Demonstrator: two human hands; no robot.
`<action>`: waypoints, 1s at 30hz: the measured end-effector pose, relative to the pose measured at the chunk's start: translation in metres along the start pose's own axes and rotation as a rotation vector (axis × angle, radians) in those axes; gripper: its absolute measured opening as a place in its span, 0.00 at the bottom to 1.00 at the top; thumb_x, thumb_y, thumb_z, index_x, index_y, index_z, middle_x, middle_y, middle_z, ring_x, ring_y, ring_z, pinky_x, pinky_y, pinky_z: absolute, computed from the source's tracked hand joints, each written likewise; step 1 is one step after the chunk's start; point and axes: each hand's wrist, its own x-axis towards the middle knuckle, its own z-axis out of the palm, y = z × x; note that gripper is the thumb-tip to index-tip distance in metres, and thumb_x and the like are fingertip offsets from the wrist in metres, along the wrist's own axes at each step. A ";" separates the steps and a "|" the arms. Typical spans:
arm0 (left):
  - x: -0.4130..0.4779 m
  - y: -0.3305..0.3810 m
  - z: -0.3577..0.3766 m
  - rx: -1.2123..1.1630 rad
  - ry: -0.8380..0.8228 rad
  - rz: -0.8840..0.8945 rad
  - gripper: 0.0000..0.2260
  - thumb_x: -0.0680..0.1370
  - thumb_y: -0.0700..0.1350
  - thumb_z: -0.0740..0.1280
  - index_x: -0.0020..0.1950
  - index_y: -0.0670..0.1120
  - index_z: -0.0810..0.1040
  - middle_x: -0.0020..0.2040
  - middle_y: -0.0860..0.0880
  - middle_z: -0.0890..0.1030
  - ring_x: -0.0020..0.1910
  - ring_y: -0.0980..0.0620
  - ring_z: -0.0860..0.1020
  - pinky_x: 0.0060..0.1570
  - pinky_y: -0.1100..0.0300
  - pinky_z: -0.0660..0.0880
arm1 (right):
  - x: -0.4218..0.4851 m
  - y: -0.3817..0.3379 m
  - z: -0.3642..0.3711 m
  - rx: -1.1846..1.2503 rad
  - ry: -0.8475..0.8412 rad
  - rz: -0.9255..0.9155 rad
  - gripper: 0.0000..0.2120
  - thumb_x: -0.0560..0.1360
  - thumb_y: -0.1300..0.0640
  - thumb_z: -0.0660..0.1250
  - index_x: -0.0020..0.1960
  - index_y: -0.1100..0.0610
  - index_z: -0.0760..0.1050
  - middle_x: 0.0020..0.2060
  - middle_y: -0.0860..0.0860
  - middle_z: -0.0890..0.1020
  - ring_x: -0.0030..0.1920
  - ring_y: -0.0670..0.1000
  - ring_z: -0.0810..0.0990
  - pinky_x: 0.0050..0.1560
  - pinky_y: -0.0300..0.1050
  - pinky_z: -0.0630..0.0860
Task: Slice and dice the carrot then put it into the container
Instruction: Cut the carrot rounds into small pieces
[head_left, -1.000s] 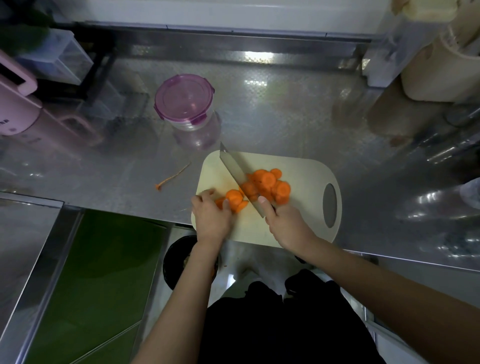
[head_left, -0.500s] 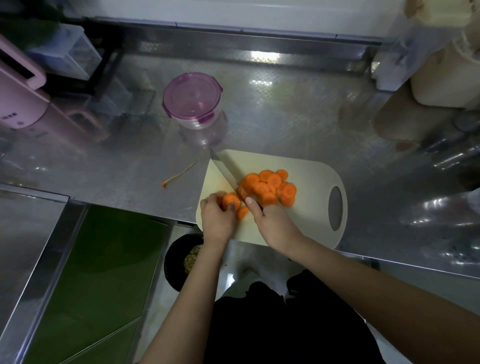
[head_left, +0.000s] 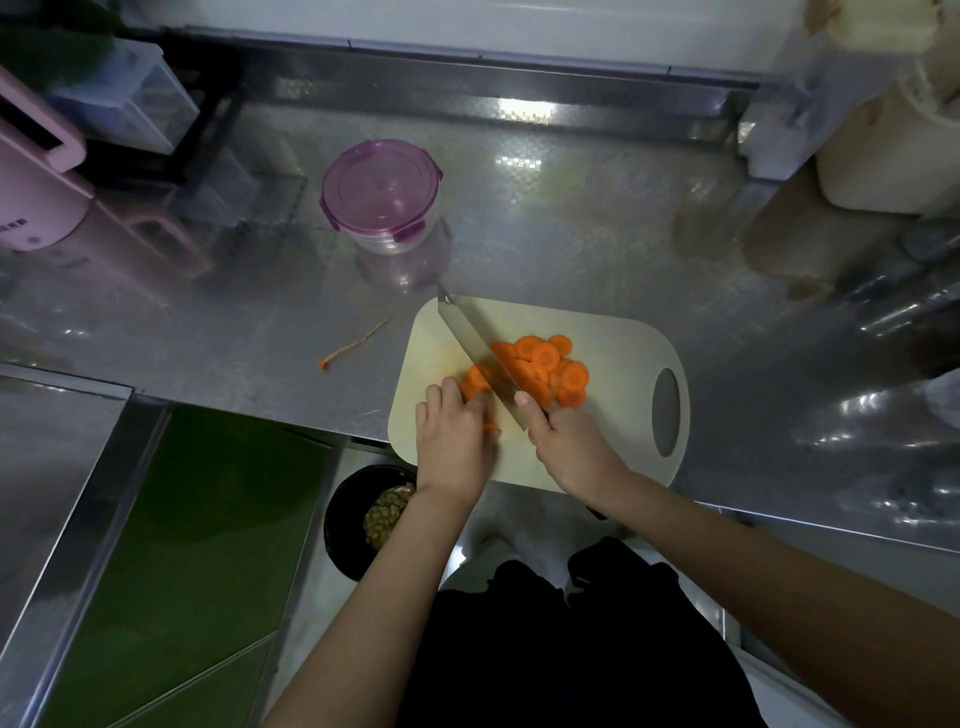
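Carrot: The uncut orange carrot end (head_left: 475, 382) is being held down at the lower left of the pale oval plastic cutting board (head_left: 618, 415), just left of the blade. The round orange carrot slices (head_left: 545, 369) are being kept in a heap just right of the blade, at the board's middle.

Container: The round clear container with a purple lid (head_left: 382, 195) is being left closed on the steel tabletop (head_left: 571, 234), above and left of the board and apart from it.

Left hand: The carrot end is being pinned by the left hand (head_left: 457, 441), fingers curled over it. The hand is blurred, so the exact hold cannot be told.

Right hand: The broad steel knife (head_left: 478, 353) is being gripped at its handle by the right hand (head_left: 571, 447), fingers wrapped round and forefinger laid along the blade.

Handling: The carrot is being judged stiff, light and likely to roll, with damp cut faces that may slip. The short end is probably best held at the side farthest from the blade, fingertips tucked back. The loose slices are probably best scooped together.

Change: Compared with half a second ago, far more of the blade's flat face is being shown, as if lifted between cuts. The left hand is now being blurred by motion and is hiding more of the carrot end. The heap and the lidded container are being left as they were.
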 end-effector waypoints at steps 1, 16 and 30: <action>0.000 0.001 -0.001 -0.003 -0.001 0.004 0.12 0.72 0.45 0.70 0.54 0.43 0.77 0.50 0.42 0.72 0.50 0.41 0.69 0.49 0.52 0.65 | 0.000 0.001 0.000 0.005 0.001 0.009 0.20 0.82 0.48 0.52 0.31 0.43 0.57 0.27 0.43 0.63 0.29 0.41 0.62 0.33 0.33 0.60; 0.016 -0.021 -0.012 -0.778 0.054 -0.535 0.06 0.72 0.42 0.73 0.45 0.42 0.78 0.39 0.52 0.78 0.38 0.54 0.74 0.42 0.67 0.69 | -0.004 0.001 0.003 -0.018 -0.004 0.007 0.23 0.80 0.43 0.51 0.32 0.55 0.65 0.25 0.50 0.69 0.28 0.47 0.68 0.37 0.45 0.68; 0.011 -0.023 0.008 -0.823 0.033 -0.596 0.12 0.76 0.48 0.67 0.57 0.43 0.77 0.52 0.42 0.79 0.49 0.45 0.78 0.54 0.47 0.75 | 0.006 -0.007 0.011 -0.108 0.007 -0.011 0.25 0.80 0.42 0.53 0.62 0.59 0.75 0.54 0.59 0.80 0.55 0.57 0.78 0.58 0.49 0.73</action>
